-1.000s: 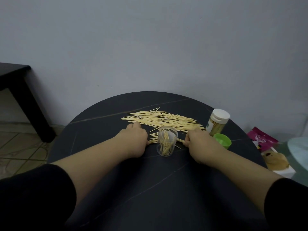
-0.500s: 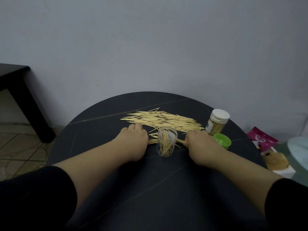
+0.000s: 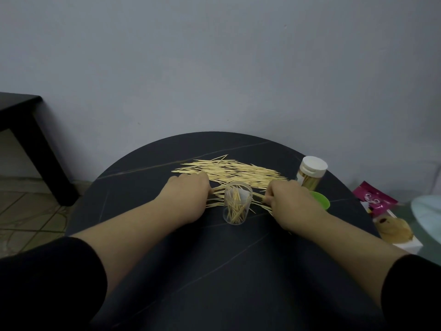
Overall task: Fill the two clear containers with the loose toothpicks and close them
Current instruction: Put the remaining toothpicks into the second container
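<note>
Left hand (image 3: 188, 198), right hand (image 3: 292, 204) barely shifted — toothpicks (image 3: 218, 187) gripped, container (image 3: 237, 203) between.

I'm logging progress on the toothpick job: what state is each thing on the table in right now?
Open clear container: upright, uncapped, partly filled.
White-capped container: upright, closed, looks full.
Green lid: off, lying on the table.
Loose toothpicks: mostly spread flat behind the open container.
Left hand: grips a bunch of toothpicks.
Right hand: grips toothpicks too.
</note>
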